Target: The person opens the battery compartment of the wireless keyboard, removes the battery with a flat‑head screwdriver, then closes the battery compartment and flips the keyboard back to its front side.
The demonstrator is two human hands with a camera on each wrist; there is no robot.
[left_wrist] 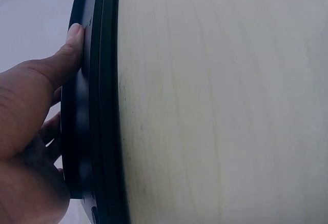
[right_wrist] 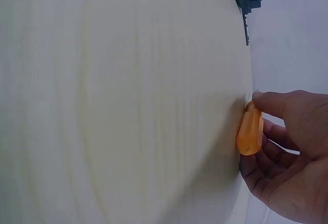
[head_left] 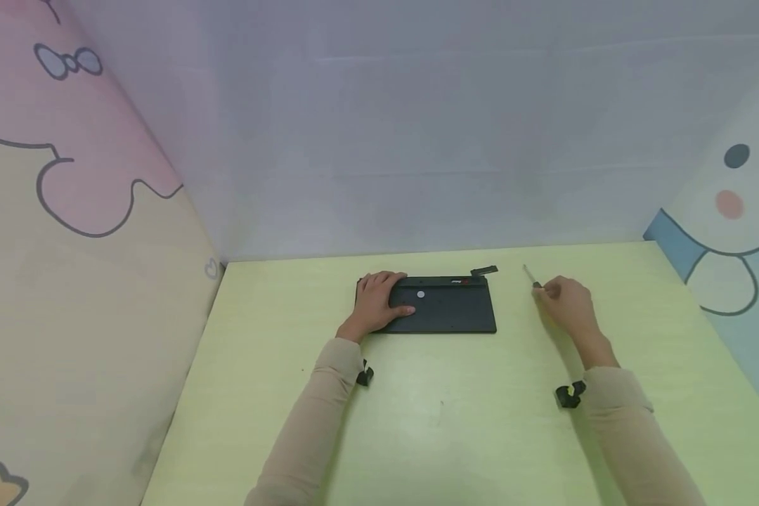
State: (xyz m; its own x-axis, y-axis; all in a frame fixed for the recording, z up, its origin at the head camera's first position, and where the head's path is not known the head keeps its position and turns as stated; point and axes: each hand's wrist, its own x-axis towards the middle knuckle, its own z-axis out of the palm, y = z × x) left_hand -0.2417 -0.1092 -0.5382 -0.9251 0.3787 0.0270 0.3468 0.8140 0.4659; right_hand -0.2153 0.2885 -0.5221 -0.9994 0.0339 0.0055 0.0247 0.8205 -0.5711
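A dark, flat device with a raised far ridge, a pale round spot and a white-and-red patch (label or contents, I cannot tell) lies on the pale surface. The left grip holds its left end; the right grip pinches an orange-handled screwdriver. A small dark strip lies by the device's far right corner.

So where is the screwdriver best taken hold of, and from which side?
Probably by its thick orange handle, coming from the near right: in the head view the thin shaft points away and slightly left, leaving the handle on the near side. The right hand grips it there.
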